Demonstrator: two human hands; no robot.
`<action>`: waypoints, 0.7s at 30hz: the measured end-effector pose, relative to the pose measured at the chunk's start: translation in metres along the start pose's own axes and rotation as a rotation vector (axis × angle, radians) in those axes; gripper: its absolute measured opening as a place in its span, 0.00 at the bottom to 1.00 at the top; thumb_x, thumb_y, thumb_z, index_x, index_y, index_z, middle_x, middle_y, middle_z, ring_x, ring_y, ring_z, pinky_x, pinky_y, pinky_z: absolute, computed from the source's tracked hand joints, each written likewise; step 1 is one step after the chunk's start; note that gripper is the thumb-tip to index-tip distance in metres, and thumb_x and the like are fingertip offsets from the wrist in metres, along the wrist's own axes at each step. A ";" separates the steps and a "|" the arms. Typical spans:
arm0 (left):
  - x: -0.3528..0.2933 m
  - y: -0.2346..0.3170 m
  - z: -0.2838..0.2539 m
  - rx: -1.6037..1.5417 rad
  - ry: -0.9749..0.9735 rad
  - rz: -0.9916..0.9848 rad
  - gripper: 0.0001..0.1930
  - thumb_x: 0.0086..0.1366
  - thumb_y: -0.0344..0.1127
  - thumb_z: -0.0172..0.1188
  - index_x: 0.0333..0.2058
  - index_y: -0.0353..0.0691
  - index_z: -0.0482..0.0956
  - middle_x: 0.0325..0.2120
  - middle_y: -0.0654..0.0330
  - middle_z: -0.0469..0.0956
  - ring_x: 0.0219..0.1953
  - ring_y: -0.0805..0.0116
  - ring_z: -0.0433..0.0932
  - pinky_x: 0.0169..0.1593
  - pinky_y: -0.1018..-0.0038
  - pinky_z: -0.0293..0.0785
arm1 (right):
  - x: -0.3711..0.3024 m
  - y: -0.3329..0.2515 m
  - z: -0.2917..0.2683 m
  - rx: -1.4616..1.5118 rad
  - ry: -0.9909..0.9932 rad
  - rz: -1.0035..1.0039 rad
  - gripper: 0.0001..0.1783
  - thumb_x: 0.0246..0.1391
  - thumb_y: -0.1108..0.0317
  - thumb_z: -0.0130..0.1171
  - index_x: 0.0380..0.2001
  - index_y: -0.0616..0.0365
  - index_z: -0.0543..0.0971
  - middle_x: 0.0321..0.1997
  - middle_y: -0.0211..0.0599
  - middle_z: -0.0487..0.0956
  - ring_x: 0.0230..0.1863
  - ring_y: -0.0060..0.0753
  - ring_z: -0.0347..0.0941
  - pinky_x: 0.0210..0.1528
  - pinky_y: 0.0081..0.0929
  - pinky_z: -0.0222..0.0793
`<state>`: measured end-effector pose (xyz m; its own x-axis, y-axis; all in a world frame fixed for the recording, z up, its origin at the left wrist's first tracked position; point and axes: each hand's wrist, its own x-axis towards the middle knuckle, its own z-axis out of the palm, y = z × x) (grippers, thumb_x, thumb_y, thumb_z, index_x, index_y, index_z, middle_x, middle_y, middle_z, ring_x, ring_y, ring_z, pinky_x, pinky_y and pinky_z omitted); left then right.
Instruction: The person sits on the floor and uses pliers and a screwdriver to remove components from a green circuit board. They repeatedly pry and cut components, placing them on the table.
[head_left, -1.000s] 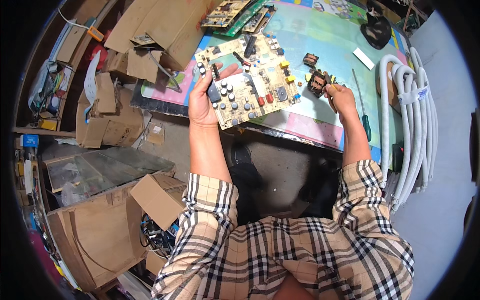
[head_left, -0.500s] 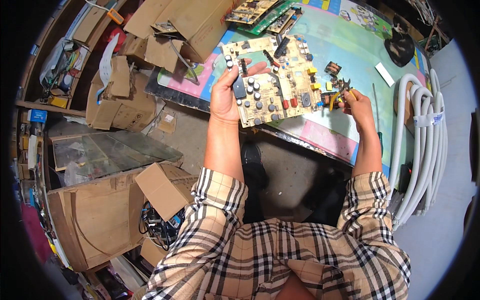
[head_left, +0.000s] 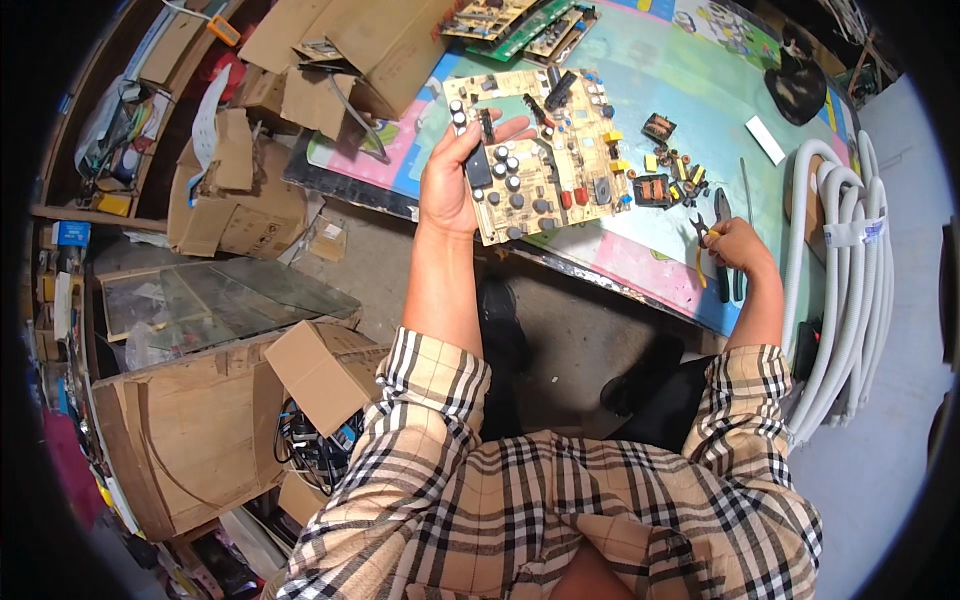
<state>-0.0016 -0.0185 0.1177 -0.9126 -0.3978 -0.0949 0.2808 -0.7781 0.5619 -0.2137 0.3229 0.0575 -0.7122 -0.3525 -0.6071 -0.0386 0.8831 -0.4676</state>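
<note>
My left hand (head_left: 450, 190) grips the left edge of a tan circuit board (head_left: 590, 150), its fingers passing beneath and showing through a cutout. Capacitors, dark heat sinks and red and yellow parts stand on the upturned face. Over the table's front right, my right hand (head_left: 742, 246) pinches one handle of yellow-handled cutters (head_left: 700, 262), whose jaws point away from me. Beside the cutters lie dark-handled pliers (head_left: 722, 205), partly behind my hand. Loose electronic components (head_left: 688, 172) and a copper-wound transformer (head_left: 654, 190) rest just right of the board.
A thin screwdriver (head_left: 745, 180) and a white strip (head_left: 765, 140) lie to the right. Coiled pale hoses (head_left: 845, 300) stand at the table's right side. More boards (head_left: 520, 30) are stacked at the back, beside an open carton (head_left: 380, 50). Glass sheets (head_left: 230, 300) lean at left.
My right hand has moved right and toward me with the cutters, away from the loose components, uncovering them and the pliers. The board in my left hand has shifted slightly left.
</note>
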 end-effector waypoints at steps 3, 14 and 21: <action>0.004 -0.004 -0.005 -0.009 0.076 -0.017 0.12 0.68 0.35 0.50 0.46 0.35 0.70 0.44 0.38 0.76 0.46 0.46 0.78 0.46 0.52 0.78 | -0.002 -0.002 0.000 -0.221 0.171 -0.028 0.14 0.50 0.63 0.60 0.36 0.60 0.83 0.28 0.43 0.82 0.31 0.38 0.80 0.35 0.33 0.74; 0.021 -0.025 -0.011 0.072 0.424 -0.057 0.11 0.70 0.36 0.45 0.44 0.34 0.67 0.46 0.32 0.73 0.50 0.38 0.74 0.52 0.44 0.73 | -0.029 -0.075 0.025 0.099 0.467 -0.449 0.13 0.54 0.61 0.55 0.35 0.58 0.82 0.30 0.46 0.81 0.34 0.47 0.78 0.40 0.35 0.72; -0.007 -0.056 0.053 0.449 0.156 -0.026 0.15 0.69 0.32 0.47 0.51 0.31 0.65 0.40 0.41 0.78 0.39 0.57 0.81 0.42 0.65 0.80 | -0.042 -0.118 0.047 0.692 0.248 -0.651 0.16 0.61 0.67 0.52 0.49 0.65 0.77 0.33 0.31 0.79 0.32 0.18 0.74 0.36 0.17 0.70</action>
<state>-0.0264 0.0536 0.1309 -0.8526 -0.4757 -0.2164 0.0705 -0.5150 0.8543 -0.1467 0.2190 0.1082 -0.8272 -0.5616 0.0180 -0.1128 0.1346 -0.9845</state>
